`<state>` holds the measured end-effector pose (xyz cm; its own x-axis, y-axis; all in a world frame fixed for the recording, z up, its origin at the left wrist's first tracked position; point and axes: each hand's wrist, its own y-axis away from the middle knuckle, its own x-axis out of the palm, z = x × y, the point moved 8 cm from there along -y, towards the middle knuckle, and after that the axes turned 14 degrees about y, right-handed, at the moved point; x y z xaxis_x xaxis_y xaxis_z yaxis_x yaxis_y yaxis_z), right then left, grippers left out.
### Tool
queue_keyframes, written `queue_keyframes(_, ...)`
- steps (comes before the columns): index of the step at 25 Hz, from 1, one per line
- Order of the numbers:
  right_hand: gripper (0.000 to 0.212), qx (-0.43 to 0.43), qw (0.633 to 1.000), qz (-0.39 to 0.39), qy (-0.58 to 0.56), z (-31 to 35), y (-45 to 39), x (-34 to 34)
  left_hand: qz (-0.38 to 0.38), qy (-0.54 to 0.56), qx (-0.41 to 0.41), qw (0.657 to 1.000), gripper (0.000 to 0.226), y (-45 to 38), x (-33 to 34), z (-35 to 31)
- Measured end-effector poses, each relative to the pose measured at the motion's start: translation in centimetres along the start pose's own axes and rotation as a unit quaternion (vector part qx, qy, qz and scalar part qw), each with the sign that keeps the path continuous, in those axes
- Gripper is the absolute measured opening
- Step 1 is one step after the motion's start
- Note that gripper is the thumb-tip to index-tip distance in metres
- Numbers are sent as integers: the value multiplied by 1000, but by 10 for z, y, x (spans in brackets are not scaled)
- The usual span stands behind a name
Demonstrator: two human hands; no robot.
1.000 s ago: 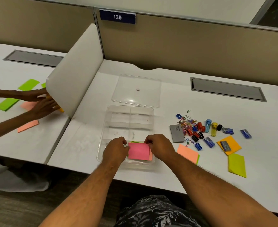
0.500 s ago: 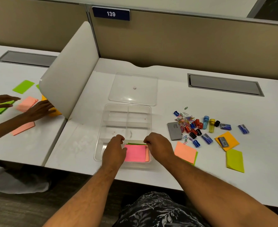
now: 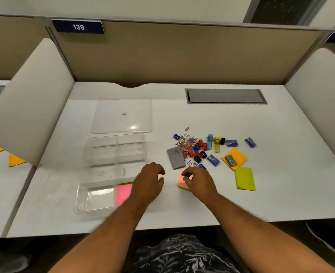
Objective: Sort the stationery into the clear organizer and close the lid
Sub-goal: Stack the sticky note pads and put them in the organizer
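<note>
Pinching the salmon-orange sticky-note pad (image 3: 183, 181) on the white bench (image 3: 281, 190), the right hand (image 3: 199, 183) sits at three o'clock of the loosely curled, empty left hand (image 3: 147, 184), beside the clear plastic organizer (image 3: 103, 164).

Glossy clear plastic organizer (image 3: 95, 174) and lid (image 3: 111, 107); matt white desk (image 3: 281, 194).

The right hand (image 3: 199, 182) covers most of the salmon sticky pad (image 3: 182, 179) just right of centre, so its grip on the pad cannot be made out. The left hand (image 3: 147, 184) hides the right part of the pink sticky notes (image 3: 123, 194) in the clear organizer (image 3: 95, 154), which is smeared by motion blur. The paper clips (image 3: 187, 144) at centre right tangle too small to count. Orange papers (image 3: 14, 160) at the left edge are partly hidden behind the divider (image 3: 30, 111).
</note>
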<state>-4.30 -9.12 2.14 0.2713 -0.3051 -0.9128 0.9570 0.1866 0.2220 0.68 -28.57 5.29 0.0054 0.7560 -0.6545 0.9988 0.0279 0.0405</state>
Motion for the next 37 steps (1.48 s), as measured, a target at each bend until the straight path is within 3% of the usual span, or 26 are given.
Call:
queue_keyframes(3, 22, 39, 999, 17, 26, -51, -1, -14, 45, 2, -18, 999, 26, -20, 48, -18)
queue_keyframes(7, 31, 50, 991, 92, 78, -105, -8, -22, 68, -19, -142, 987, 59, -31, 103, -13)
queue_keyframes(11, 51, -40, 977, 184, 100, -112, -14, -7, 0, -9, -214, 977, 67, -31, 127, -8)
queue_keyframes(20, 66, -98, 973, 197, 70, -121, -20, 3, -53, 46, -361, 930, 69, -26, 161, -21)
queue_keyframes(27, 75, -150, 957, 203, 140, -125, -16, 0, -35, 16, -406, 913, 57, -13, 181, -25)
queue_keyframes(31, 78, -139, 949, 223, 176, -132, -24, -4, -38, 37, -348, 936, 36, -14, 188, -33)
queue_keyframes(33, 69, -152, 946, 216, 186, -131, -25, -4, -38, 57, -320, 945, 19, -12, 191, -38)
queue_keyframes(37, 46, -154, 957, 222, 105, -141, -31, -11, -31, 99, -306, 946, 21, -19, 188, -41)
